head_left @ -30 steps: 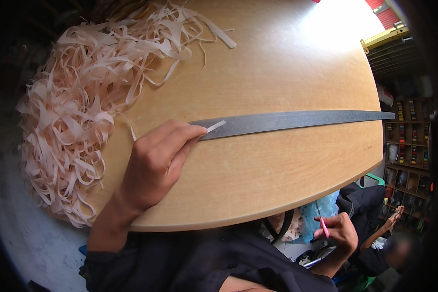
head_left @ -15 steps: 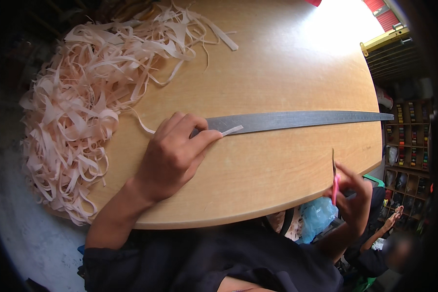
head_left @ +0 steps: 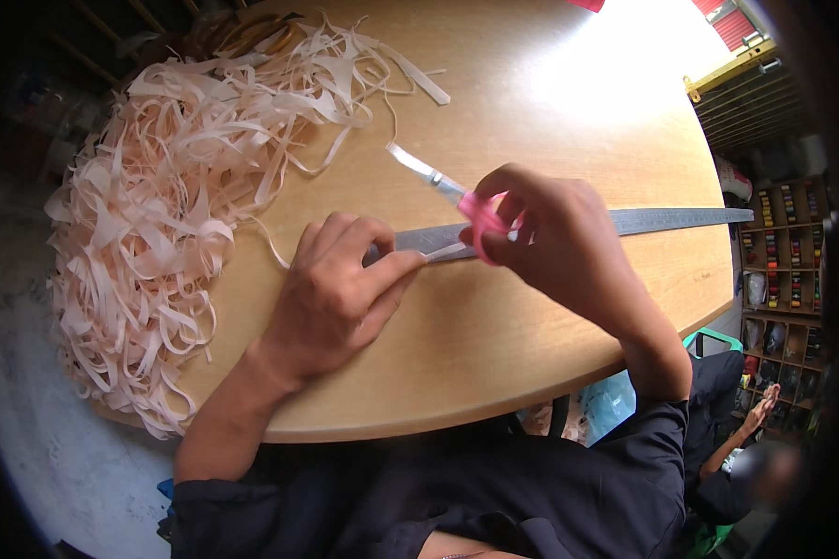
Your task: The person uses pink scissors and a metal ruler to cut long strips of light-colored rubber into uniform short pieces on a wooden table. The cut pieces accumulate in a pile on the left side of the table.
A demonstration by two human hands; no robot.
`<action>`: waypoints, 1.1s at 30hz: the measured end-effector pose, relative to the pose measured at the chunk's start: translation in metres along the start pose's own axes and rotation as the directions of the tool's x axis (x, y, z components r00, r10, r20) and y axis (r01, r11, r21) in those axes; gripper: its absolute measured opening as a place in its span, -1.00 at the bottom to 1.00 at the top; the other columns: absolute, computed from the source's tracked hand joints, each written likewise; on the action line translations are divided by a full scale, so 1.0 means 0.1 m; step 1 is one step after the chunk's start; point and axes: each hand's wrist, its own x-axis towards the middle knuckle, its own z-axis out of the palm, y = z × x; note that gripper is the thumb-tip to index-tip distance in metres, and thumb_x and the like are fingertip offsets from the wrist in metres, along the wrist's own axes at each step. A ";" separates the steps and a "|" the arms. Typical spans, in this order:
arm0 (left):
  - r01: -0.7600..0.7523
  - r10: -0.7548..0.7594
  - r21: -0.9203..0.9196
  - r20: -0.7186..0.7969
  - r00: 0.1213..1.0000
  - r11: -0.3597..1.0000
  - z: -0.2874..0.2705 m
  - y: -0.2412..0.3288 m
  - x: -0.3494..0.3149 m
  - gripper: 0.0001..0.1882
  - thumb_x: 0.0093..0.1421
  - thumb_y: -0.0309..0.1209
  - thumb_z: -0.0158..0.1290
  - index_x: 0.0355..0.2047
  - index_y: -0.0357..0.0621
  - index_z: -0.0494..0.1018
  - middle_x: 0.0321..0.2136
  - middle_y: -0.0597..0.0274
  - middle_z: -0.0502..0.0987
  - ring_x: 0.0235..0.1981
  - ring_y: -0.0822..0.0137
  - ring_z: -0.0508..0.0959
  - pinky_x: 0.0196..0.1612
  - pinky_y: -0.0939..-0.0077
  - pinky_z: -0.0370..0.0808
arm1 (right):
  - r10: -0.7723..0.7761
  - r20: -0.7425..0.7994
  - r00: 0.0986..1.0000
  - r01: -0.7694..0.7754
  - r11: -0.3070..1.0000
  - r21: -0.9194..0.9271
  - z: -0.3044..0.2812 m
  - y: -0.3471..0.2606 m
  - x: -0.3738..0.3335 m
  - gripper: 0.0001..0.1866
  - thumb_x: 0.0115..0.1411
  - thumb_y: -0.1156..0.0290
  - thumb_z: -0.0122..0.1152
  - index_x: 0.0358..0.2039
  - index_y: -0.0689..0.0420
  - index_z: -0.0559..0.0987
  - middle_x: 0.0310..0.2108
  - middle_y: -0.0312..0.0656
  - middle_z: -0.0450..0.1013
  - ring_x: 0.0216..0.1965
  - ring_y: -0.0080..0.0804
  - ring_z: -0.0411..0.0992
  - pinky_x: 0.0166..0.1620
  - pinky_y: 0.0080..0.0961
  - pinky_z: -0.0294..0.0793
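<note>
My left hand point(head_left: 340, 279) is closed at the left end of a long metal ruler point(head_left: 662, 221). Its thumb and forefinger pinch a narrow pale fabric strip point(head_left: 445, 252) against the ruler; the strip's short end pokes out to the right. A loose length of the strip runs left from the hand toward a large heap of pale pink strips point(head_left: 149, 196). Above the ruler, my right hand point(head_left: 555, 228) grips a pair of scissors point(head_left: 483, 216) by the pink handles. The blades point up and left over the tabletop and are slightly blurred.
The wooden table point(head_left: 494, 354) has a curved near edge. Below it hangs a light blue plastic bag point(head_left: 608, 407). At right, another person's hands point(head_left: 764, 408) show beside shelves with colourful spools point(head_left: 781, 242). A yellow metal frame point(head_left: 732, 70) stands beyond the table.
My right hand has come from the table's near right edge up and left, carrying the scissors over the ruler. The left hand keeps its pinch in the same place.
</note>
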 end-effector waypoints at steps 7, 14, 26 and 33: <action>0.015 -0.016 0.026 0.037 0.999 1.000 -0.05 0.01 0.01 -0.74 0.09 -0.52 0.39 -0.18 -0.05 0.70 -0.26 0.23 0.51 -0.26 0.17 0.52 -0.16 0.23 0.43 | 0.150 0.036 0.988 -0.153 0.982 0.108 0.22 0.08 -0.06 -0.77 0.10 0.58 0.47 -0.20 0.17 0.67 -0.45 -0.23 0.68 -0.58 -0.60 0.54 -0.46 -0.61 0.47; -0.074 0.062 0.186 0.069 0.996 0.980 -0.19 -0.05 -0.01 -0.67 0.06 -0.49 0.33 -0.11 -0.05 0.70 -0.24 0.24 0.49 -0.16 0.18 0.52 -0.07 0.22 0.42 | 0.122 -0.009 0.993 -0.120 0.985 0.128 0.24 0.10 -0.08 -0.79 0.14 0.59 0.43 -0.19 0.17 0.67 -0.48 -0.27 0.67 -0.59 -0.68 0.49 -0.48 -0.65 0.41; -0.074 0.039 0.190 0.183 0.982 0.979 -0.09 0.10 0.00 -0.47 0.21 -0.31 0.30 0.18 -0.21 0.55 0.07 0.20 0.46 0.09 0.14 0.40 0.13 0.22 0.36 | 0.242 -0.106 0.965 -0.195 0.923 0.332 0.16 0.16 -0.08 -0.79 0.23 0.49 0.52 -0.18 0.18 0.64 -0.55 -0.43 0.53 -0.53 -0.82 0.37 -0.45 -0.75 0.32; -0.093 0.012 0.264 0.291 0.957 0.960 0.01 0.12 -0.07 -0.34 0.31 -0.13 0.22 0.36 -0.07 0.43 0.19 0.30 0.34 0.23 0.18 0.20 0.32 0.14 0.08 | 0.266 -0.145 0.953 -0.197 0.908 0.370 0.10 0.18 -0.07 -0.76 0.23 0.49 0.51 -0.15 0.23 0.63 -0.52 -0.36 0.59 -0.54 -0.81 0.38 -0.46 -0.77 0.33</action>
